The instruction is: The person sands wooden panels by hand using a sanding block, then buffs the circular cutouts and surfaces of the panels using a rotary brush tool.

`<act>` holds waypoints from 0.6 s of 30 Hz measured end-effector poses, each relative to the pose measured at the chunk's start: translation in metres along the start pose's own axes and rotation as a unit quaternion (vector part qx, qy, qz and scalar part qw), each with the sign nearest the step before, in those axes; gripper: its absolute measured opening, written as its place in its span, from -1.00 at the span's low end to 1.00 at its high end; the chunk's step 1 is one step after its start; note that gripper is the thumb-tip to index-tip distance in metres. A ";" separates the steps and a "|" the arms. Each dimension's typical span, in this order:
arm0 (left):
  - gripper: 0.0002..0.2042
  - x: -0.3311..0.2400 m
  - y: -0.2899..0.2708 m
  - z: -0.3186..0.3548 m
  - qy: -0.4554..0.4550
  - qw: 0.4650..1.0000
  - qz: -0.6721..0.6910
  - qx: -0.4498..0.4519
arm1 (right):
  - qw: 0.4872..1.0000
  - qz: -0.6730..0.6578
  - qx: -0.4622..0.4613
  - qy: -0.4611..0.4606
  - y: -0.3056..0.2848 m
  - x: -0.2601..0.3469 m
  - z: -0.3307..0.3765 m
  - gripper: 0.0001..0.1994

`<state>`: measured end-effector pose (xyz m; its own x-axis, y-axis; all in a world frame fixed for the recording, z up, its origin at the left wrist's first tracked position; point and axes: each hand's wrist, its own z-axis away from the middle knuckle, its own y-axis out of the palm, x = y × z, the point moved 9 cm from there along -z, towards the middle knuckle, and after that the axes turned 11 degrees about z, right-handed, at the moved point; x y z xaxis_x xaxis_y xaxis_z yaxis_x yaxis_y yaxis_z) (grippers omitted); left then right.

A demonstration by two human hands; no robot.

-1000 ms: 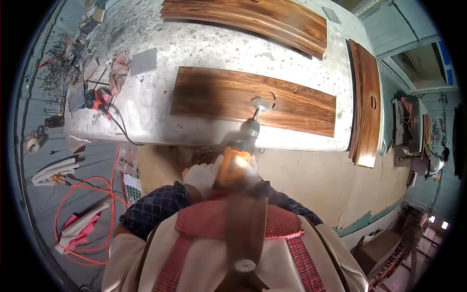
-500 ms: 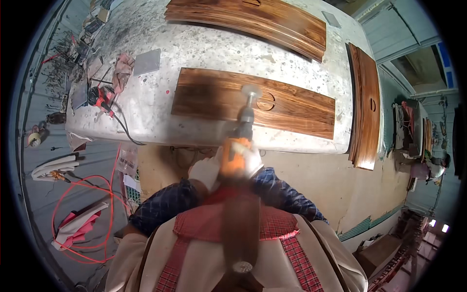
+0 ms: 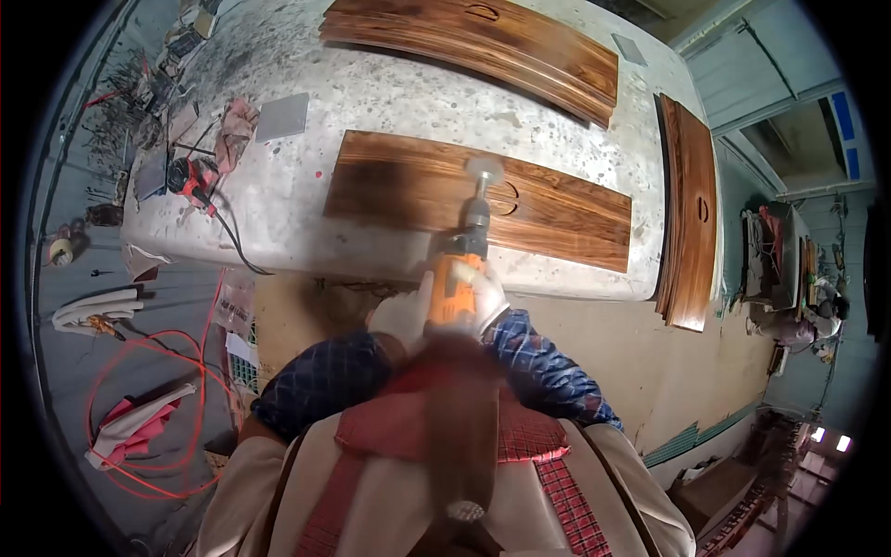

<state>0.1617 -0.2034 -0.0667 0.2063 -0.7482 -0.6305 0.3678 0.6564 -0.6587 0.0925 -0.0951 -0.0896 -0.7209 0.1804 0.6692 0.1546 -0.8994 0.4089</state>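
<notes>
An orange power drill (image 3: 456, 275) with a round sanding pad (image 3: 484, 171) on its tip points away from me. Its pad rests on a long brown wooden panel (image 3: 408, 186) lying on the grey speckled workbench (image 3: 306, 204). My left hand (image 3: 401, 316), in a white glove, holds the drill body from the left. My right hand (image 3: 489, 299), also gloved, grips it from the right. The pad sits beside a curved handle cut-out (image 3: 508, 198) in the panel.
A second wooden panel (image 3: 483, 42) lies at the bench's far side, a third (image 3: 691, 213) leans at its right end. A red tool (image 3: 190, 176) with a black cord, rags and sandpaper sheets sit on the left. A red cable (image 3: 139, 371) coils on the floor.
The drill's pad has shifted along the panel, from near the cut-out's right side to just left of it and slightly farther away. Both hands stayed on the drill.
</notes>
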 end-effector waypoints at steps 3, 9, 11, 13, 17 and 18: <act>-0.11 -0.008 0.002 0.016 -0.009 0.999 -0.008 0.036 | 0.999 0.031 0.023 -0.016 -0.007 -0.013 0.010 -0.68; -0.11 -0.005 0.052 0.021 0.018 0.998 0.004 0.060 | 0.996 -0.012 0.047 -0.070 -0.036 -0.029 0.027 -0.68; -0.11 -0.006 0.049 0.022 0.030 0.999 0.020 0.019 | 0.997 0.031 0.026 -0.066 -0.040 -0.032 0.019 -0.66; -0.13 -0.007 0.046 0.016 0.047 0.999 0.020 -0.018 | 0.997 0.018 0.025 -0.069 -0.042 -0.028 0.016 -0.64; -0.04 -0.029 0.057 0.009 0.013 0.997 0.066 0.025 | 0.998 0.006 0.008 -0.061 -0.067 -0.028 0.019 -0.58; -0.04 -0.029 0.062 0.006 0.013 0.997 0.067 0.023 | 0.998 0.012 -0.017 -0.057 -0.078 -0.027 0.022 -0.58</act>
<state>0.1834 -0.1419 -0.0868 0.2336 -0.6507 -0.7225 0.3793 0.7451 -0.5485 0.1151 -0.0215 -0.1258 -0.6353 0.2019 0.7454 0.1463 -0.9162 0.3729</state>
